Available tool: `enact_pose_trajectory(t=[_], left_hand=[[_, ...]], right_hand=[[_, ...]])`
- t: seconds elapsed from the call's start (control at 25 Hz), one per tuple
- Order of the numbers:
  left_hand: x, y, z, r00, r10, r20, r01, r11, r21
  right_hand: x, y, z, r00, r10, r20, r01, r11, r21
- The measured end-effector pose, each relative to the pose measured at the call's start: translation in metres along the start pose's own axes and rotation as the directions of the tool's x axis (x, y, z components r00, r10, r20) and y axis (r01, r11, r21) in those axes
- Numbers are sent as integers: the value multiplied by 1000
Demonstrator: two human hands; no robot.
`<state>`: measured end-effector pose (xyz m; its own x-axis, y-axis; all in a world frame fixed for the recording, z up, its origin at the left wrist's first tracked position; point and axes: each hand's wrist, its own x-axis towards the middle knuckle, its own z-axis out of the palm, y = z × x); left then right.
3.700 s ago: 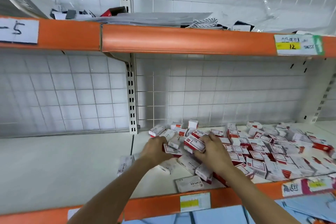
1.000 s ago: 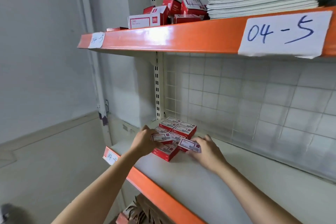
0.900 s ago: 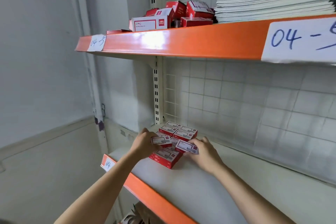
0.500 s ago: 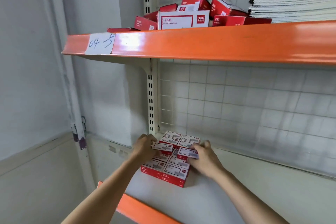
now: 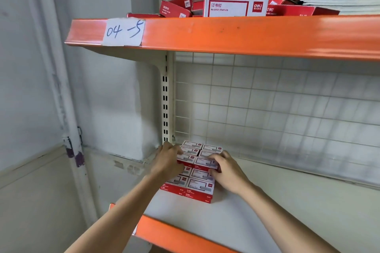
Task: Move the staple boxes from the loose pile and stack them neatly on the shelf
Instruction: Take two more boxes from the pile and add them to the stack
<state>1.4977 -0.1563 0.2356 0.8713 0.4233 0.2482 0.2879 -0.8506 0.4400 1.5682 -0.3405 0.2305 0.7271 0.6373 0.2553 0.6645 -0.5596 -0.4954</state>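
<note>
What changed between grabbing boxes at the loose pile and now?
Both hands carried staple boxes from the pile to the shelf's left corner. The left hand and right hand now press them onto the neat stack, no longer hovering as a second ago. The stack's lower layer stayed put.

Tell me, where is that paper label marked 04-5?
In the head view, the paper label sits upper left, stuck on the orange front edge of the upper shelf, just below the jumbled red boxes.
</note>
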Motion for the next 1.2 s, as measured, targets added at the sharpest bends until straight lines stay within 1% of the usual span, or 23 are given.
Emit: enact_pose_trajectory(t=[0.12, 0.2, 0.28, 0.4, 0.52, 0.68, 0.8, 0.92, 1.04, 1.12, 1.2], left_hand=[[-10, 18, -4, 997, 76, -26, -76, 997, -4], [-16, 34, -4, 989, 149, 4, -149, 989, -2], [-25, 55, -2, 973, 227, 47, -229, 973, 29], [-43, 92, 10, 939, 329, 104, -339, 934, 110], [-61, 129, 25, 914, 372, 163, -395, 906, 150], [-90, 193, 56, 868, 418, 268, -468, 869, 158], [-121, 255, 88, 810, 486, 327, -552, 820, 149], [-153, 317, 118, 728, 595, 341, -667, 729, 153], [-191, 382, 147, 641, 690, 336, -755, 645, 117], [-218, 422, 164, 600, 725, 338, -784, 616, 70], [-236, 451, 175, 572, 741, 351, -799, 601, 34]], right_hand=[[-9, 1, -11, 998, -51, -27, 50, 998, -43], [-19, 4, -19, 995, -95, -27, 92, 991, -95], [-35, 12, -30, 993, -117, 5, 116, 979, -165], [-65, 33, -49, 992, -105, 66, 119, 956, -270], [-97, 55, -71, 993, -80, 87, 103, 945, -310], [-164, 97, -112, 999, -1, 53, 21, 933, -359], [-226, 133, -149, 997, 79, 1, -72, 918, -389], [-288, 166, -187, 984, 165, -70, -178, 877, -447], [-357, 198, -224, 957, 259, -130, -288, 801, -525], [-401, 217, -245, 931, 319, -174, -361, 753, -551], [-435, 233, -259, 905, 360, -228, -425, 721, -547]])
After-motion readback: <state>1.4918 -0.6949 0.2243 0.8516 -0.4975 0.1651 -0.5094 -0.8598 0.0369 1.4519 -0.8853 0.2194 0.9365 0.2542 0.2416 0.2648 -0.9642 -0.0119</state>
